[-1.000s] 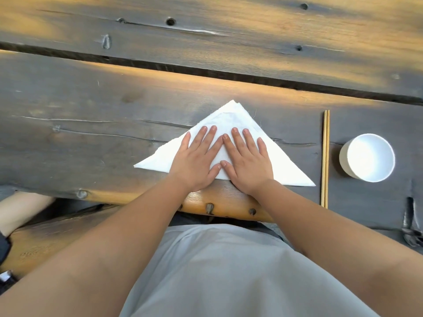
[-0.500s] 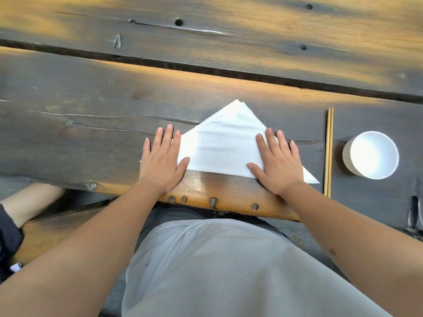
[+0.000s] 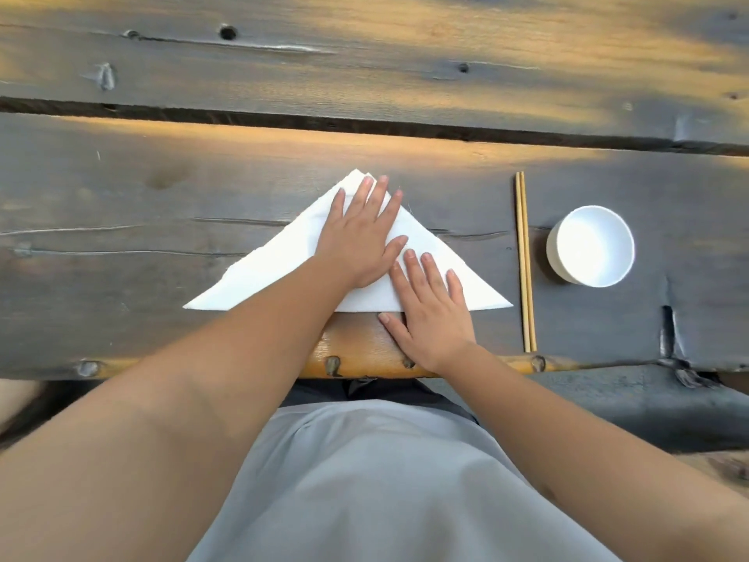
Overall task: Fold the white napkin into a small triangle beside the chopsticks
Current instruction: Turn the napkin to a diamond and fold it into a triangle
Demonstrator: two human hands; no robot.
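The white napkin (image 3: 263,277) lies flat on the dark wooden table (image 3: 121,221) as a wide triangle, its apex pointing away from me and its long edge near the table's front. My left hand (image 3: 360,233) rests palm down on the upper middle of the napkin, fingers spread toward the apex. My right hand (image 3: 429,310) presses flat on the lower right part, thumb off the napkin's edge on the wood. A pair of wooden chopsticks (image 3: 525,261) lies straight, just right of the napkin's right corner.
A white cup (image 3: 589,245) stands right of the chopsticks. A dark gap between planks (image 3: 364,125) runs across the table behind the napkin. The table's front edge (image 3: 352,365) is close to my lap.
My hands were spread at the napkin's left and right corners. The left hand has slid up to the middle near the apex, and the right hand has moved in to the lower right.
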